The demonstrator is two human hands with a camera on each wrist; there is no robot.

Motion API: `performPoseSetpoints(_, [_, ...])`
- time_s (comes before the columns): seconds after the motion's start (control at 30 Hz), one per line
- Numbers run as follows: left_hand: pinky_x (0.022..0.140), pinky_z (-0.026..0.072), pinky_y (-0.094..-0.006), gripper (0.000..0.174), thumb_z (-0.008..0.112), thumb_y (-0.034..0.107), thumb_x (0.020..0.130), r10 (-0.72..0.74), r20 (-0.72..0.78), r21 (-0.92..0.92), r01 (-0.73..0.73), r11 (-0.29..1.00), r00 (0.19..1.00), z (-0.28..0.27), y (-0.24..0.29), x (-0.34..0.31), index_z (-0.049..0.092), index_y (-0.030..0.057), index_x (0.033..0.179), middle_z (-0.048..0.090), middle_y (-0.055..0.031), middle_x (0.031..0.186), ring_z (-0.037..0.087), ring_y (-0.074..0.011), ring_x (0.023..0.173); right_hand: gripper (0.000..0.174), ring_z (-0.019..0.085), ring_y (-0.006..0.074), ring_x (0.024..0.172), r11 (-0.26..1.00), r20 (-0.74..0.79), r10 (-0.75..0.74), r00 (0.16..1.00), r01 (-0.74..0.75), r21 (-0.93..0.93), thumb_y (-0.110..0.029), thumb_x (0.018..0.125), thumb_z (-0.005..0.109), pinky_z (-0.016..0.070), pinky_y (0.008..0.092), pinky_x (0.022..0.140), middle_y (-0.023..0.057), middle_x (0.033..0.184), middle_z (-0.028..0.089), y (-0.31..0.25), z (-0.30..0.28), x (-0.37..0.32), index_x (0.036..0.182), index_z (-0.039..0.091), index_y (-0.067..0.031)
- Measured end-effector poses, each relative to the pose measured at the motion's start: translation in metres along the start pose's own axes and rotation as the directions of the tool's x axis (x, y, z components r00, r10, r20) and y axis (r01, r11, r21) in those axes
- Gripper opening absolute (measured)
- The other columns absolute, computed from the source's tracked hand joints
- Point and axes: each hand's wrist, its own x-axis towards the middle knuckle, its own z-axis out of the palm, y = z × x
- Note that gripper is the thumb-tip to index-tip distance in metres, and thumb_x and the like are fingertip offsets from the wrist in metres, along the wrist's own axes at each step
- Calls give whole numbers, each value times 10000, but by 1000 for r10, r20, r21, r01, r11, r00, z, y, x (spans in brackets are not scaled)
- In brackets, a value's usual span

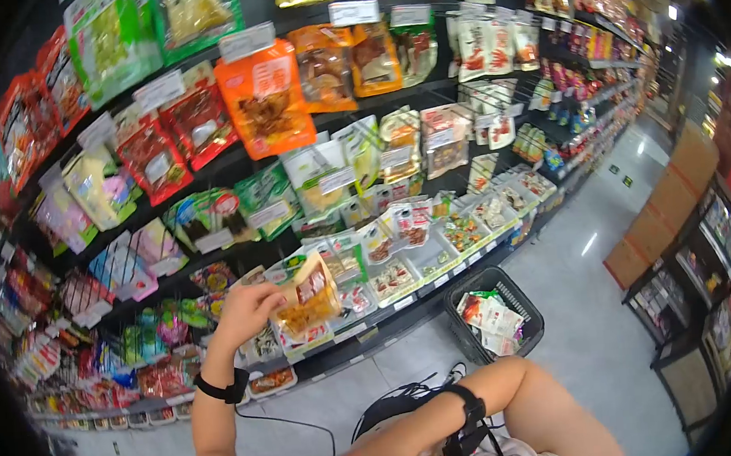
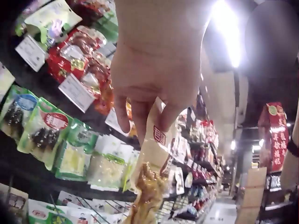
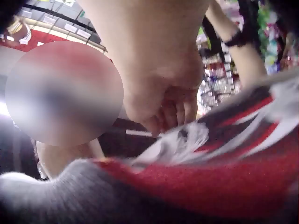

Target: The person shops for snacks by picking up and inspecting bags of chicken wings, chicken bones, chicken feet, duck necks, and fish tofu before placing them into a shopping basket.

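This is a shop, seemingly a supermarket aisle: long black tiered shelving (image 1: 445, 91) carries rows of glossy, brightly coloured plastic food packets (image 1: 265, 99), with small white rectangular price tags (image 1: 355, 12) along its edges. A black plastic shopping basket (image 1: 518, 293) (already holding several packets) stands on the smooth grey floor (image 1: 579, 255).

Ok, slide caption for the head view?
Left hand pinching a snack packet before store shelves, a dark basket on the floor.

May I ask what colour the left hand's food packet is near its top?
Cream with a red label; the left wrist view shows the food packet best.
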Motion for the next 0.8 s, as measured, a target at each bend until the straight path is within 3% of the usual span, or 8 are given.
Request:
performPoseSetpoints(0.07, [648,511,-388,233,663,252,915,-91,-107,-26,88,996,990,-9,-10,-31,738,32,937,699,-173,805,682,-332,716,228,679,246,878,995,-71,-31,997,24,-97,-145,950,606,531,345,734,119,1028,706,51,-21,-22,1133,665,-22])
performPoseSetpoints(0.13, [659,514,-378,236,661,239,920,-124,-201,-60,115,992,972,-13,-19,-68,735,17,951,703,-177,810,688,-328,726,257,622,151,650,900,-164,260,952,-300,-316,-231,1001,579,473,328,570,58,685,647,72,-54,-55,924,654,3])
performPoseSetpoints(0.17, [715,530,-301,232,638,166,942,-207,-254,-107,185,977,945,-13,-17,-90,726,-46,979,751,-133,841,717,-178,775,252,592,168,607,874,-211,376,902,-421,-241,-240,1005,593,461,331,566,57,666,652,82,-64,-73,967,672,-4])
performPoseSetpoints(0.27, [717,517,-307,230,660,195,957,-395,-351,-258,318,912,849,3,-30,-161,741,-12,1017,742,-117,853,690,-169,775,258,619,175,615,597,-306,759,575,-802,-27,-287,966,636,479,338,596,68,663,647,108,-88,-130,932,693,-38])
performPoseSetpoints(0.33, [737,520,-294,222,661,180,955,-528,-427,-328,418,847,735,23,-32,-210,742,-19,1012,750,-106,866,683,-141,792,254,678,262,684,614,-561,535,632,-747,-256,-308,973,603,520,393,657,122,763,708,141,-85,-170,991,749,-100])
performPoseSetpoints(0.47, [766,521,-277,211,667,144,940,-693,-543,-640,300,707,475,62,-52,-289,733,-46,1003,749,-88,879,664,-105,815,283,686,389,905,132,-630,670,393,-898,-420,-376,969,548,551,484,798,159,899,732,151,-77,-171,1050,771,-221])
performPoseSetpoints(0.67, [774,529,-287,179,672,73,905,-763,-501,-651,403,643,409,51,-48,-300,716,-67,1008,730,-66,894,648,-119,784,283,696,386,853,123,-523,658,542,-763,-635,-398,966,551,560,468,793,153,889,734,187,-83,-127,1034,753,-213])
performPoseSetpoints(0.8, [800,529,-292,161,678,97,931,-669,-583,-696,141,704,461,57,-55,-283,728,-19,1030,735,-42,936,644,-113,845,296,701,351,838,193,-456,665,592,-725,-661,-419,968,542,560,429,771,194,875,704,205,-90,-107,1064,761,-244])
